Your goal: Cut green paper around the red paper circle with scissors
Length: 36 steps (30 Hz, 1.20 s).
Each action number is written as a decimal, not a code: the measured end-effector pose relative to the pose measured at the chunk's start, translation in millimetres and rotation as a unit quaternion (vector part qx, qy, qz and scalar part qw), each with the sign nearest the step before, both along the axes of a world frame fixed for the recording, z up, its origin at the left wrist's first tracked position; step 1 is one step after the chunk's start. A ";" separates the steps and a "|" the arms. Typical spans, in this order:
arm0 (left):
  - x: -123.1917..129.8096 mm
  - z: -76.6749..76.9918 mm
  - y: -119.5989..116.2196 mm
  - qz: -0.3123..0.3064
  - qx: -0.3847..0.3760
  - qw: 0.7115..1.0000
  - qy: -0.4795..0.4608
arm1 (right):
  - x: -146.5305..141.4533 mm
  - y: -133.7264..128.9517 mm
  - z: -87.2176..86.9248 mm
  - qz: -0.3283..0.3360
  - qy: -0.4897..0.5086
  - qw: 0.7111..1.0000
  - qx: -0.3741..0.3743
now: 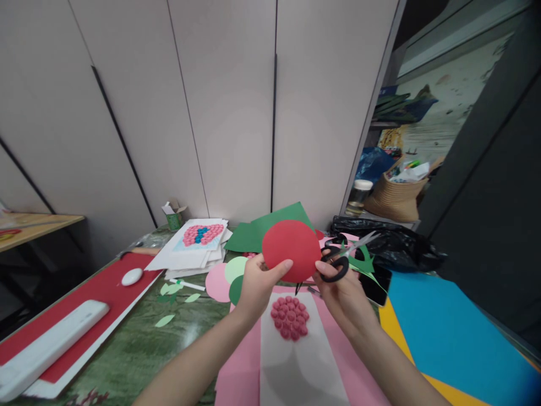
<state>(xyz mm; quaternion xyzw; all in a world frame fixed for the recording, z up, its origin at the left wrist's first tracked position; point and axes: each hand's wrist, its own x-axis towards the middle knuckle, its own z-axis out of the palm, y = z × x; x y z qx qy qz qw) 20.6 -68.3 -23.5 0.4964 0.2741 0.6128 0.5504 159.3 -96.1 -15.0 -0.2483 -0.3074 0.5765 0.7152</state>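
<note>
A round piece of red paper [291, 248] is held up between both hands. My left hand [260, 282] pinches its lower left edge, thumb on the front. My right hand [340, 290] holds black-handled scissors [338, 270], their blades pointing up and right, while its thumb touches the right edge of the red paper. Below the hands, a white sheet [296, 366] bearing a cluster of pink balls [289, 317] lies on pink paper [240, 355]. Pink and green paper circles [217, 282] sit just left of my left hand.
Green sheets [243, 237] lie behind the hands. Blue paper [456, 332], a dark phone [376, 285] and a black bag [406, 251] are at right. Stacked artwork [200, 237], paper leaves [164, 321], red paper [97, 287] and a long white device [54, 344] are at left.
</note>
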 end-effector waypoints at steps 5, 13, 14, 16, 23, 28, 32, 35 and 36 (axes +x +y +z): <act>-0.3 2.0 -0.7 -0.005 -0.005 1.000 -0.006 | -0.7 -2.1 0.7 0.017 -0.002 1.000 0.021; 6.1 0.9 -2.0 -0.052 -0.040 0.994 -0.092 | -2.0 -1.4 -0.1 -0.028 -0.041 0.997 0.053; 6.7 0.8 -2.4 -0.058 -0.044 0.992 -0.101 | -2.3 -1.0 -0.1 -0.033 -0.049 0.997 0.055; 7.3 1.4 -3.5 -0.067 -0.050 0.990 -0.112 | -2.9 -0.4 -0.6 -0.044 -0.065 0.995 0.056; 8.0 4.0 -7.2 -0.056 -0.042 0.992 -0.108 | -1.8 -1.4 -9.5 -0.116 -0.157 0.980 0.035; 0.6 5.5 -2.9 -0.009 -0.019 0.996 -0.087 | 4.6 -2.6 -3.5 -0.117 -0.224 0.966 0.055; -11.4 14.2 2.5 0.024 -0.007 0.996 -0.083 | 18.8 -6.4 13.3 -0.116 -0.338 0.931 0.078; -18.6 21.3 4.2 0.035 0.007 0.996 -0.085 | 31.0 -12.8 23.7 -0.027 -0.433 0.896 0.091; -20.1 23.0 4.3 0.039 0.012 0.996 -0.085 | 34.3 -15.1 25.9 0.006 -0.463 0.882 0.084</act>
